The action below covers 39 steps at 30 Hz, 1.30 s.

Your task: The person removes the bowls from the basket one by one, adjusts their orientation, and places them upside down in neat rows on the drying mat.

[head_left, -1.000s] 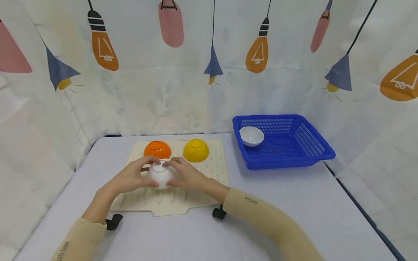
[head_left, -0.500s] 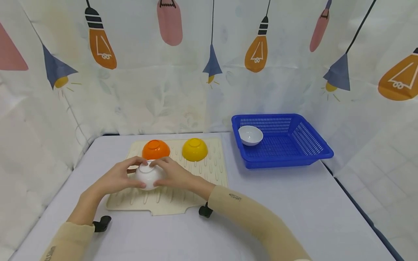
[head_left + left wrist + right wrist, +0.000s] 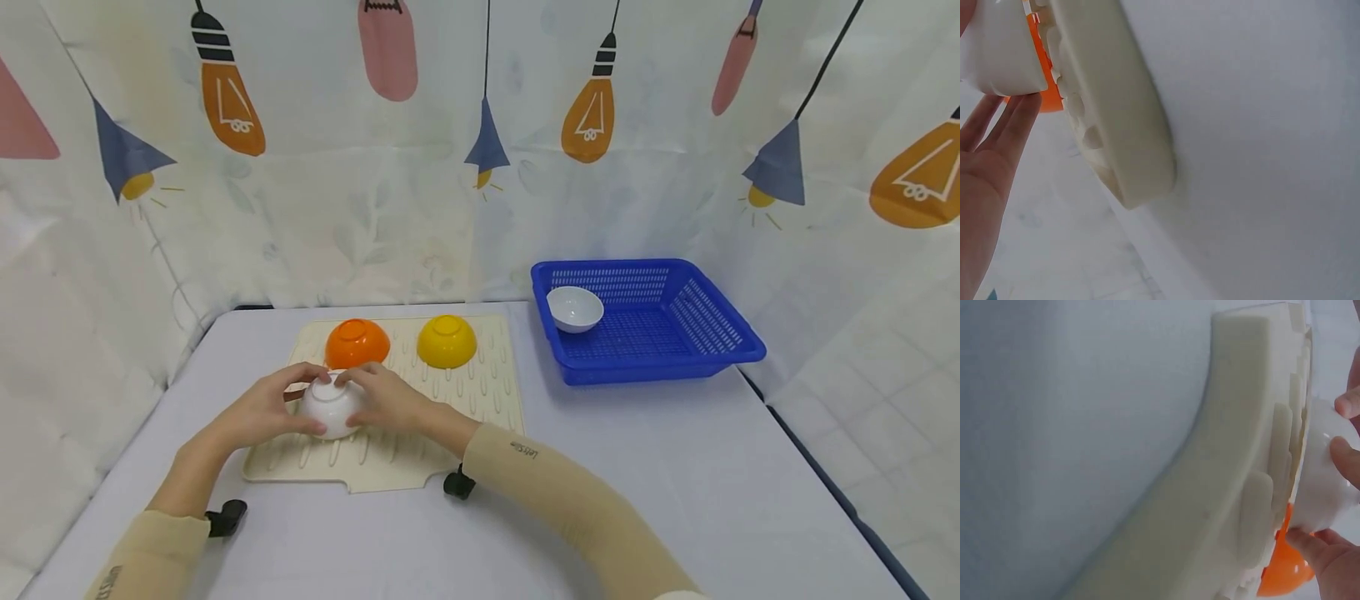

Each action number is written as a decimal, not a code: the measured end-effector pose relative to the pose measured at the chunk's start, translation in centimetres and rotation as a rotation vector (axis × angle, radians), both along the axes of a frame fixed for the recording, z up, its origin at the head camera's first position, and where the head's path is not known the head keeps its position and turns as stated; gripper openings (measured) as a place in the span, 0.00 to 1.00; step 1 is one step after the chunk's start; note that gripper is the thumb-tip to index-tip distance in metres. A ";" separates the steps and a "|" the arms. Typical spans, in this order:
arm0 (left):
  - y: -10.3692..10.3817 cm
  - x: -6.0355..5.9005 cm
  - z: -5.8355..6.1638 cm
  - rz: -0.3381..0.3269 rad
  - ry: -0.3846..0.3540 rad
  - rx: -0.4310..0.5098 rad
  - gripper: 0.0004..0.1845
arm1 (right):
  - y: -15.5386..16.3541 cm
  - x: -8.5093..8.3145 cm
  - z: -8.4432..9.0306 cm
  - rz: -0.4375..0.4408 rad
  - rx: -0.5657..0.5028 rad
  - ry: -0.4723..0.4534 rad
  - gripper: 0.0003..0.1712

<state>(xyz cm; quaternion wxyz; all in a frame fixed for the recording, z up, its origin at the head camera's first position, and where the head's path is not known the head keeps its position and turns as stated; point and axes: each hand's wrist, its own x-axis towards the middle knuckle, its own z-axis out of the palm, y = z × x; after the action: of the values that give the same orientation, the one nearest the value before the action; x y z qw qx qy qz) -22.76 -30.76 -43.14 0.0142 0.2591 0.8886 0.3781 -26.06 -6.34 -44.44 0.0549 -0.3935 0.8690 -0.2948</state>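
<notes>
A white bowl (image 3: pixel 330 408), upside down with its foot ring on top, is held from both sides at the left part of a cream draining board (image 3: pixel 420 467). My left hand (image 3: pixel 258 410) grips its left side, thumb low at the front and fingers up toward the base. From the other side my right hand (image 3: pixel 393 402) holds it likewise. In the left wrist view, the white bowl (image 3: pixel 1000 50) has its rim close over the ridged board. Just behind it sits an upturned orange bowl (image 3: pixel 357 343), and an upturned yellow bowl (image 3: pixel 447 341) stands farther right.
At the back right, a blue plastic basket (image 3: pixel 645 371) stands on the white-covered table (image 3: pixel 600 467). Inside its left end lies another white bowl (image 3: pixel 575 310), right way up. A patterned curtain (image 3: pixel 420 208) hangs behind the table.
Both hands have carried the white bowl to the left across the board, in front of the orange bowl. Over the last half second the shift is small. The other bowls have stayed put.
</notes>
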 end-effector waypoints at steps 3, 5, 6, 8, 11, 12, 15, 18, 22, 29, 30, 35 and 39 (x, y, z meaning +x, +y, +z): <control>-0.2 0.0 -0.1 -0.003 -0.015 -0.002 0.37 | -0.1 0.0 -0.2 0.013 0.007 0.013 0.30; -0.2 0.0 -0.2 -0.011 -0.025 -0.006 0.38 | -0.1 0.0 -0.2 0.015 0.016 0.019 0.29; -0.3 0.0 -0.2 -0.014 -0.031 -0.008 0.38 | -0.1 0.0 -0.2 0.017 0.022 0.020 0.29; -0.3 0.0 -0.1 -0.021 -0.046 -0.010 0.37 | 0.0 0.0 -0.1 0.022 0.032 0.014 0.29; -0.4 0.0 0.2 -0.021 -0.086 -0.025 0.36 | 0.3 0.1 0.1 0.036 0.041 -0.006 0.28; -0.4 0.0 0.3 -0.019 -0.101 -0.031 0.36 | 0.4 0.2 0.1 0.043 0.044 -0.013 0.28; -0.5 0.0 0.5 -0.020 -0.137 -0.042 0.35 | 0.7 0.2 0.2 0.060 0.046 -0.027 0.30; -0.5 0.1 0.7 -0.027 -0.151 -0.043 0.33 | 1.1 0.1 0.2 0.071 0.039 -0.035 0.32; -0.5 0.3 0.8 -0.036 -0.158 -0.029 0.32 | 1.6 0.1 0.3 0.080 0.016 -0.049 0.33; -0.6 0.5 0.9 -0.039 -0.179 -0.006 0.31 | 2.5 0.2 0.8 0.084 0.008 -0.090 0.32; -0.6 0.5 0.9 -0.039 -0.181 -0.009 0.30 | 2.6 0.3 0.9 0.083 0.007 -0.096 0.32; -0.4 0.3 1.2 -0.039 -0.185 -0.029 0.25 | 3.3 0.2 0.9 0.083 -0.011 -0.115 0.29; -0.2 0.2 1.6 -0.033 -0.189 -0.056 0.23 | 4.1 0.2 0.8 0.096 -0.031 -0.134 0.25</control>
<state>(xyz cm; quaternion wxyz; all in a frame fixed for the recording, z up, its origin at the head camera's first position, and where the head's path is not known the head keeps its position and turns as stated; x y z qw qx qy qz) -22.58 -30.92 -41.54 0.1113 0.2364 0.8892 0.3756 -25.85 -2.27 -43.64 0.1210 -0.4149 0.8388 -0.3311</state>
